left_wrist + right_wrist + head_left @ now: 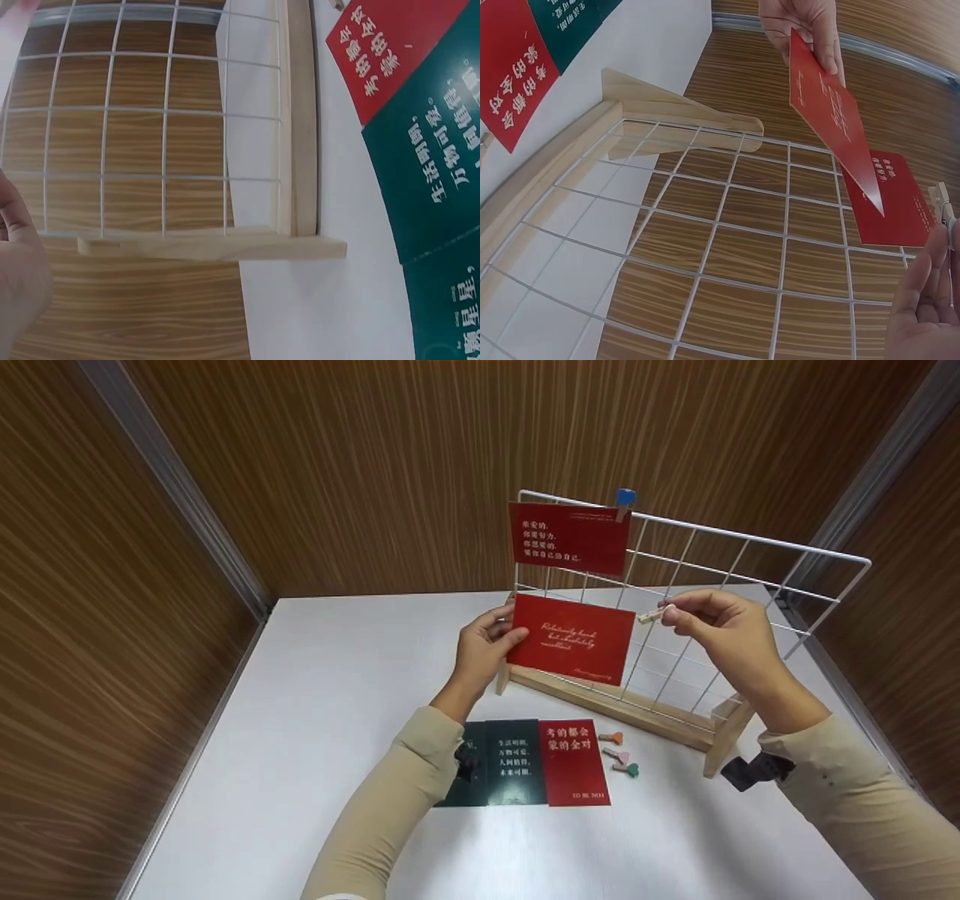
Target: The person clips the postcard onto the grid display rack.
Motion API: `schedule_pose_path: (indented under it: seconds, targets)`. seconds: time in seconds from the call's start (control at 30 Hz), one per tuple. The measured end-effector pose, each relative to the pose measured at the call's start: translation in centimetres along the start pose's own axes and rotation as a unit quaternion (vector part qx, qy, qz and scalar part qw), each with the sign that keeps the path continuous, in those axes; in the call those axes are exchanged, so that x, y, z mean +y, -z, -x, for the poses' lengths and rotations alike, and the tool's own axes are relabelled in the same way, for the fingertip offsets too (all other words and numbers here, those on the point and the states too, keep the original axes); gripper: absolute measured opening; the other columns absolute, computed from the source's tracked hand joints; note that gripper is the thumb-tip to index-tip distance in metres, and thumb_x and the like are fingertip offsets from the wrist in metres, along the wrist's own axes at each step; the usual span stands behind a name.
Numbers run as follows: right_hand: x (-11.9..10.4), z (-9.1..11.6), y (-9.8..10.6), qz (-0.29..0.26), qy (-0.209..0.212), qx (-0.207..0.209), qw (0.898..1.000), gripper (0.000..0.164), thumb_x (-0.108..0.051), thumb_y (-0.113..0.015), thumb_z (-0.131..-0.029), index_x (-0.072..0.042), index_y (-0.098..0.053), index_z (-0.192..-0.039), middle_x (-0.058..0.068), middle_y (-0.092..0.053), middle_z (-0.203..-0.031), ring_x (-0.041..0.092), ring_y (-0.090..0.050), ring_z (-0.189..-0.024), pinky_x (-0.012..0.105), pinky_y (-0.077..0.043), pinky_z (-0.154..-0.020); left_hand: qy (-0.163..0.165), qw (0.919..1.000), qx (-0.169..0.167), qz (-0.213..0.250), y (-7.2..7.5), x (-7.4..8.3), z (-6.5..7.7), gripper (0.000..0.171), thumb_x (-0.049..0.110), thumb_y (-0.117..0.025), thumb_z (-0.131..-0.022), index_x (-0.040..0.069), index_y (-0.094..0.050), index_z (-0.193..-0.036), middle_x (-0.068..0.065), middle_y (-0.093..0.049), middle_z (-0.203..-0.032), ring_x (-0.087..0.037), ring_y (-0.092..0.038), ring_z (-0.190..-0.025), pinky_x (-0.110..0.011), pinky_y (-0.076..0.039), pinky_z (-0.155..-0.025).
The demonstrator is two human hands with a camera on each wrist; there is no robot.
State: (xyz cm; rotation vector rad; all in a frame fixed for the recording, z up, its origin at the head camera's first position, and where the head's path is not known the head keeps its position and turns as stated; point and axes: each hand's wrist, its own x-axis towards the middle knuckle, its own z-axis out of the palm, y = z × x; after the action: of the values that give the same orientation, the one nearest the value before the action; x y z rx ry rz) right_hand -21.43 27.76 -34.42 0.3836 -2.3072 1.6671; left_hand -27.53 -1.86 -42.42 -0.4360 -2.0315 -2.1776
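My left hand [484, 649] pinches a red card [571, 660] by its left edge, thumb in front, holding it before the lower left of a white wire grid rack [679, 556]. To the right of that card, my right hand [727, 634] pinches a small wooden clothespin [649, 616] between thumb and fingertips. Another red card [571, 538] with white writing hangs on the rack's top left, held by a clothespin with a blue heart [625, 496]. In the right wrist view the held card [832, 112] stands apart from the wire mesh [712, 225].
The rack stands on a wooden base [607, 706]. In front lie two dark green cards [514, 787] and a red card [574, 772] side by side. Beside them are orange [616, 738], pink [621, 757] and green [632, 769] heart clothespins. Wood-grain walls [390, 472] surround the white table [315, 682].
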Motion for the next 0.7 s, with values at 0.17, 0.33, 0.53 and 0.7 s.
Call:
schedule_pose_path:
  seconds: [0.17,0.33,0.53,0.7]
  targets:
    - [-0.7,-0.4,0.2,0.007,0.005,0.007,1.0,0.022,-0.011,-0.068,-0.088,0.003,-0.067,-0.106,0.002,-0.069,-0.094,0.013,-0.064,-0.084,0.018,-0.051,-0.075,-0.009,1.0,-0.002,0.003,-1.3,0.3,-0.3,0.043,0.004,-0.07,-0.084,-0.001,-0.059,-0.126,-0.014,-0.067,-0.1,-0.018,-0.064,-0.089,-0.033,-0.054,-0.079]
    - [-1.3,-0.8,0.4,0.019,0.014,0.015,1.0,0.022,-0.011,-0.068,-0.088,0.003,-0.068,-0.106,0.002,-0.07,-0.094,0.013,-0.064,-0.083,0.018,-0.051,-0.075,-0.005,0.9999,-0.006,0.007,-2.5,0.8,-0.6,0.043,0.006,-0.07,-0.085,0.001,-0.06,-0.126,-0.012,-0.069,-0.097,-0.017,-0.065,-0.086,-0.032,-0.055,-0.076]
    - [-1.9,-1.2,0.6,0.021,0.025,0.016,0.999,0.024,-0.01,-0.068,-0.089,0.003,-0.067,-0.108,0.003,-0.069,-0.098,0.015,-0.063,-0.086,0.019,-0.051,-0.077,-0.016,0.9997,-0.018,0.011,-3.8,1.6,-1.2,0.044,0.006,-0.07,-0.085,0.002,-0.059,-0.127,-0.01,-0.068,-0.098,-0.017,-0.066,-0.087,-0.031,-0.055,-0.076]
    - [-2.6,-1.7,0.8,0.016,0.036,0.018,0.999,0.023,-0.009,-0.067,-0.089,0.004,-0.068,-0.107,0.005,-0.069,-0.098,0.016,-0.063,-0.085,0.019,-0.051,-0.079,-0.026,0.9994,-0.022,0.01,-4.7,2.1,-1.6,0.042,0.005,-0.07,-0.085,0.001,-0.06,-0.125,-0.011,-0.069,-0.096,-0.017,-0.066,-0.085,-0.031,-0.055,-0.075]
